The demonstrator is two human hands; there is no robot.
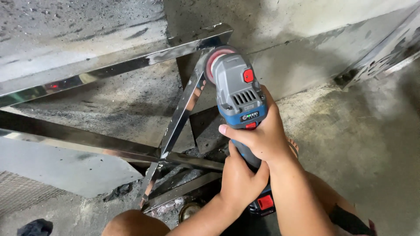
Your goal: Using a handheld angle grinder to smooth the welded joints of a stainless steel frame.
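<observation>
A grey and blue cordless angle grinder [238, 94] with a red button points away from me. Its pink disc [214, 59] touches the upright bar of a shiny stainless steel frame [183, 105] near the top joint. My right hand [258, 137] wraps the grinder's body from the right, just behind the head. My left hand [240, 179] grips the handle lower down, above the red-tabbed battery [264, 203].
The frame's long mirror-like bars [87, 76] run left across a stained concrete floor [358, 144]. A concrete wall [306, 48] rises behind. A perforated metal panel [389, 52] leans at the far right. My knees [131, 223] are at the bottom edge, a dark rag [35, 227] at bottom left.
</observation>
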